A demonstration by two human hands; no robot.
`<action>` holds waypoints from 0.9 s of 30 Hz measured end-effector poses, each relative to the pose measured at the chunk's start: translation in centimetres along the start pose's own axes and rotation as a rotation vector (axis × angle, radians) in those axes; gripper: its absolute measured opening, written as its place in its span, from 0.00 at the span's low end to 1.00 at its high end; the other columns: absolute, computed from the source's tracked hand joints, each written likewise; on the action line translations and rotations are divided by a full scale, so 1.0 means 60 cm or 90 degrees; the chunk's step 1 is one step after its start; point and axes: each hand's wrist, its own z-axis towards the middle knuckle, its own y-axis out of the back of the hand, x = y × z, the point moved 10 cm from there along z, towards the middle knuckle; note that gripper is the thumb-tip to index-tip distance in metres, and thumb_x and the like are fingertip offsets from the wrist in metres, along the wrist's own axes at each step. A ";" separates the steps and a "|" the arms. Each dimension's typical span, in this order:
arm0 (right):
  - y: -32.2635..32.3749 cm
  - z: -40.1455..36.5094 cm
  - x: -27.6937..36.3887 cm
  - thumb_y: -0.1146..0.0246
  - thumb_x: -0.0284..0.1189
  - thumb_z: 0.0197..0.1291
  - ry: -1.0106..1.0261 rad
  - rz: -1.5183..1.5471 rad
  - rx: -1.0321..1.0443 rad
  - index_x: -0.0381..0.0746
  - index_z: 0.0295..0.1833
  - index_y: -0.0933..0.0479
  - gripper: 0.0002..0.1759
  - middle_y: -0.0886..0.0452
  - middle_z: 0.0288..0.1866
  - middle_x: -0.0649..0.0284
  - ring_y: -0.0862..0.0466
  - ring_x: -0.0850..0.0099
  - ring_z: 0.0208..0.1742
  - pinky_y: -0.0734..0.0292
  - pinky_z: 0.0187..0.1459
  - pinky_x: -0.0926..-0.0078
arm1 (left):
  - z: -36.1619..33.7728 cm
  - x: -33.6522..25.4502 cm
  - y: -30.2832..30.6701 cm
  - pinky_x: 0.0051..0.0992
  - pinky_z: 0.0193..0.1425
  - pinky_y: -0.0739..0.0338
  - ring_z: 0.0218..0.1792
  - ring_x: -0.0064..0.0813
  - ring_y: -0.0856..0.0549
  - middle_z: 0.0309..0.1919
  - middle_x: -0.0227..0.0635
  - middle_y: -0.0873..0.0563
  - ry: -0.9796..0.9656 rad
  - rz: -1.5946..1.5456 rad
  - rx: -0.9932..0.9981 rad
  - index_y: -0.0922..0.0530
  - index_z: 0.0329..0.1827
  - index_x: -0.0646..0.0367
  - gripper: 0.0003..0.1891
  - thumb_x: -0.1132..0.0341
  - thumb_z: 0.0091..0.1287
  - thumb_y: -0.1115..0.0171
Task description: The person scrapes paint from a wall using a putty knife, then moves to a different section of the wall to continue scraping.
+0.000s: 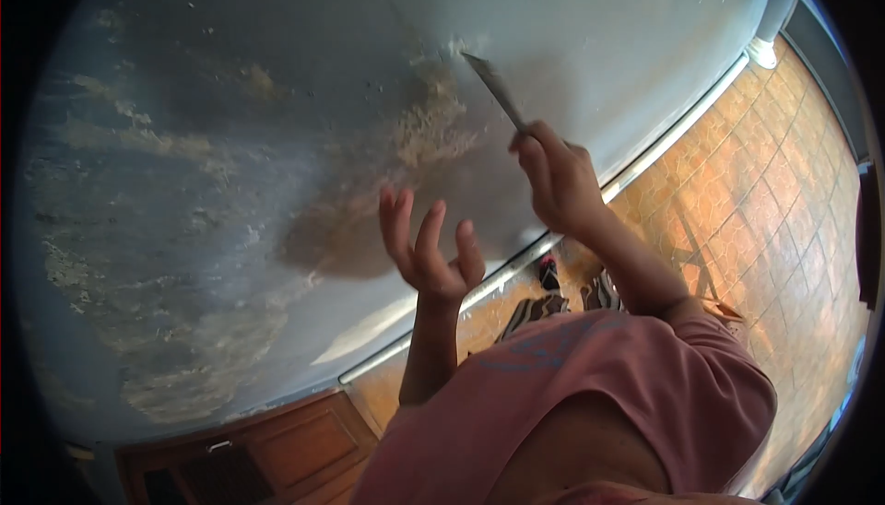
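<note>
My right hand (558, 178) is closed around the handle of a scraper (496, 88). Its flat grey blade points up and left, with the tip right at the peeling paint on the grey wall (350, 7). Just below the tip, a rough patch of bare, flaking plaster (433, 123) spreads across the wall. My left hand (430, 247) is raised below that patch, fingers spread and curled a little, holding nothing. Both hands cast soft shadows on the wall.
A pale skirting strip (678, 127) runs along the wall's foot beside an orange tiled floor (737, 201). At lower left is a brown wooden door (304, 440). More worn plaster (194, 367) covers the wall's left side. A small dark object (548, 275) lies by the skirting.
</note>
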 end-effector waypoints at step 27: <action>0.039 0.024 0.041 0.49 0.26 0.64 -0.043 0.043 0.031 0.36 0.37 0.31 0.05 0.27 0.18 0.50 0.23 0.48 0.22 0.29 0.25 0.56 | -0.014 0.075 0.010 0.59 0.70 0.48 0.72 0.57 0.45 0.65 0.53 0.36 0.032 0.174 -0.054 0.27 0.54 0.63 0.16 0.66 0.66 0.45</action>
